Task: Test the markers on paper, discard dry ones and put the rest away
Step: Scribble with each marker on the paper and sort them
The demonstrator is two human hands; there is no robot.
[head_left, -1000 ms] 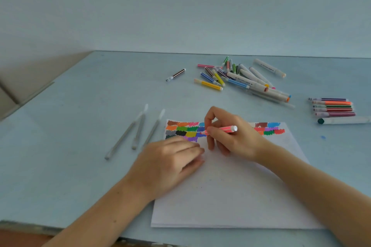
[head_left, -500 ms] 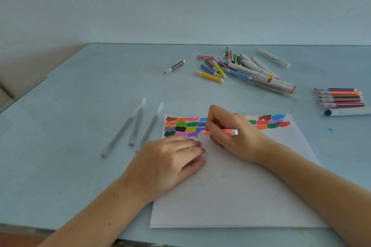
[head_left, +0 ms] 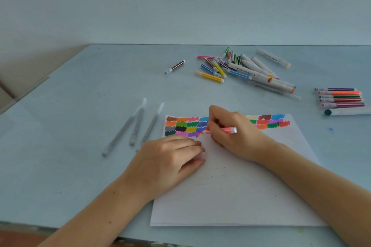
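Observation:
A white sheet of paper (head_left: 236, 192) lies on the table in front of me, with rows of coloured scribble patches (head_left: 188, 126) along its far edge. My right hand (head_left: 232, 136) grips a pink-red marker (head_left: 226, 130), its tip down on the paper beside the patches. My left hand (head_left: 170, 158) rests flat on the sheet's left side with fingers straight. A loose heap of markers (head_left: 241, 68) lies at the far middle. A neat row of markers (head_left: 341, 98) sits at the right.
Three grey pens (head_left: 136, 126) lie side by side left of the paper. One brown-striped marker (head_left: 175, 67) lies alone, left of the heap. A thick white marker with a dark green cap (head_left: 347, 111) lies below the neat row. The table's left edge runs diagonally.
The view has tilted so everything sits a little higher in frame. My right hand has shifted the marker tip slightly down and left on the paper, leaving a fresh red mark; my left hand stays put.

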